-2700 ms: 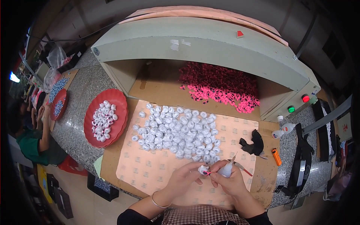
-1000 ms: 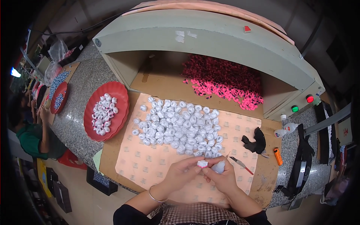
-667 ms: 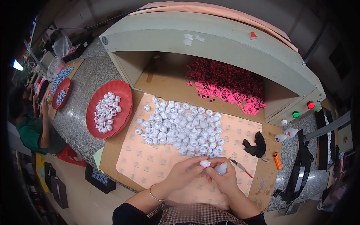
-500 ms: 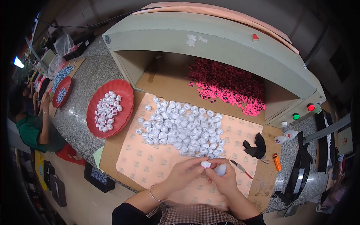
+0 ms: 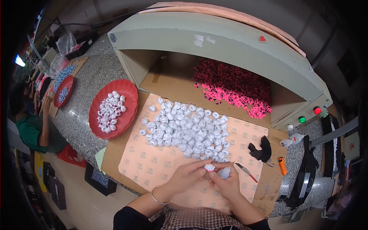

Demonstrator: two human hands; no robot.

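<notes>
Two red trays point(image 5: 130, 100), one orange lighter point(image 5: 282, 165), two hands point(image 5: 188, 175), one bracelet point(image 5: 157, 197).

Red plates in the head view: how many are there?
2. The large red plate of white pieces sits on the granite counter just left of the cardboard mat. A smaller red plate lies farther left, near the seated person. More could be hidden beyond the dark rim.

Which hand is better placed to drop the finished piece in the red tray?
Left, probably. The left hand pinches the small white-and-pink piece, and the red tray lies on its side. The right hand holds a small white bottle.
</notes>
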